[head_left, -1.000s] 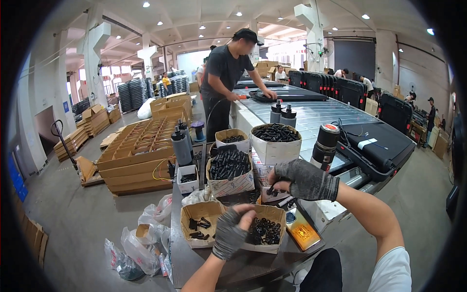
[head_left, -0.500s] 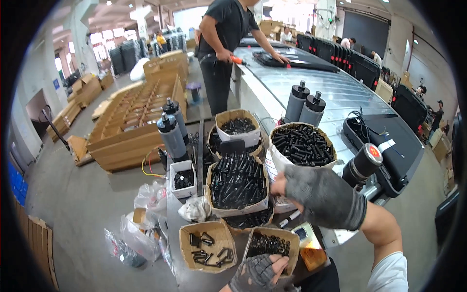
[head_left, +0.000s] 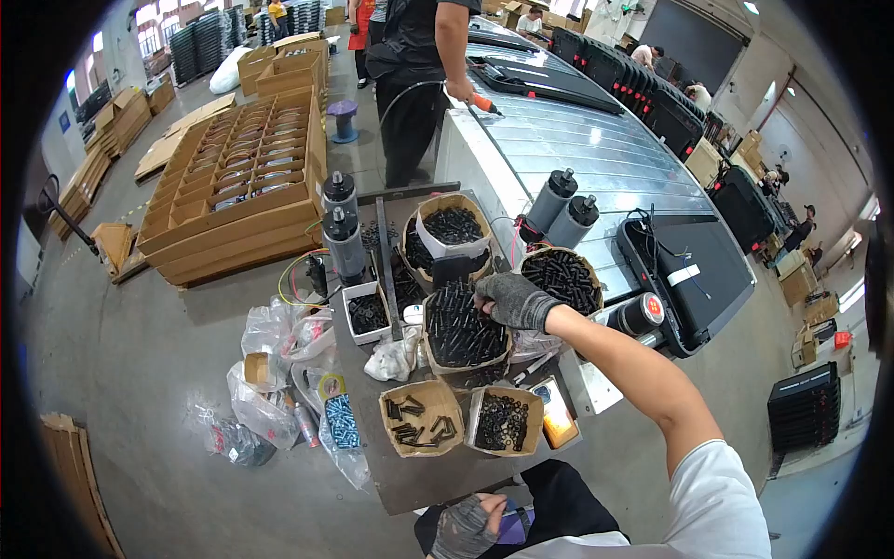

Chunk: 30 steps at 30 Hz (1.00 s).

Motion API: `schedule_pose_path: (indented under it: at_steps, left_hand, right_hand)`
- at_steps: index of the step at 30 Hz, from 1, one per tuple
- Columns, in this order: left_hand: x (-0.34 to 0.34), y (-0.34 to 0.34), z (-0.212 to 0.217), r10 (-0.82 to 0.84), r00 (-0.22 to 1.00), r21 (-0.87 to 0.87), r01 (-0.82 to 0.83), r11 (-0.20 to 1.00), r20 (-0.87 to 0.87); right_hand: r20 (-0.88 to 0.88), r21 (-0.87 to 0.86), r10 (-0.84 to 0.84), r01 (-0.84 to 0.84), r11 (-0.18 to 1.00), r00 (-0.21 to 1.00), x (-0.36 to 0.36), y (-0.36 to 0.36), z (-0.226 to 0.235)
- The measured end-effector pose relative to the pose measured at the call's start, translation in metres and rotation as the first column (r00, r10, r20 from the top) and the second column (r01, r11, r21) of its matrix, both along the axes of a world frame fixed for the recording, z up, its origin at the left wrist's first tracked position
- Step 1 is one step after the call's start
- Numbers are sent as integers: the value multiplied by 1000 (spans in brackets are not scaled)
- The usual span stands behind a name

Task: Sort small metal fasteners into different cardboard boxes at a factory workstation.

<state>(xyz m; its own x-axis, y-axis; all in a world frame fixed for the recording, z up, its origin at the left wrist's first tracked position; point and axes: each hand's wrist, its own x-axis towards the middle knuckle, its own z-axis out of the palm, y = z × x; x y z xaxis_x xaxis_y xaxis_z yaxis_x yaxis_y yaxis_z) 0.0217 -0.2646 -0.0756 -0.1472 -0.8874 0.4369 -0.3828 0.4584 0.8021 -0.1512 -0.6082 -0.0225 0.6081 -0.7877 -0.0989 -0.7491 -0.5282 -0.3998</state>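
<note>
My right hand (head_left: 510, 300), in a grey glove, reaches over the far right rim of a cardboard box of black screws (head_left: 458, 331) at the middle of a small dark table (head_left: 410, 484). Its fingertips dip among the screws and are hidden. My left hand (head_left: 463, 529), also gloved, is curled against my body at the lower edge, beside something purple; whether it holds anything is unclear. Nearest to me stand a box of black brackets (head_left: 417, 419) and a box of black nuts (head_left: 503, 421).
More boxes of black screws (head_left: 562, 278) (head_left: 453, 226) and grey capped cylinders (head_left: 346, 244) crowd the table's far side. A conveyor (head_left: 577, 140) carries an open black suitcase (head_left: 694, 270). A person in black (head_left: 410, 56) stands there. Plastic bags (head_left: 270, 373) and a cardboard crate (head_left: 237, 177) lie left.
My left hand has left the box of nuts and drawn back to my body. My right hand has moved onto the middle screw box. My view has tilted further down.
</note>
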Motion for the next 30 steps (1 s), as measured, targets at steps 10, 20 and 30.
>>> schedule_pose_path:
  at_steps: [10, 20, 30]
  left_hand:
    - [48, 19, 19, 91, 996, 86, -90, 992, -10]
    - [26, 27, 28, -9, 1000, 210, 3, 978, 27]
    - [-135, 7, 30, -73, 926, 288, -40, 957, 370]
  right_hand:
    - [-101, -275, -171, 138, 951, 980, 24, -3, -20]
    - [342, -37, -160, 183, 982, 926, 11, 71, 29]
    - [168, 432, -343, 244, 868, 924, -240, 354, -126]
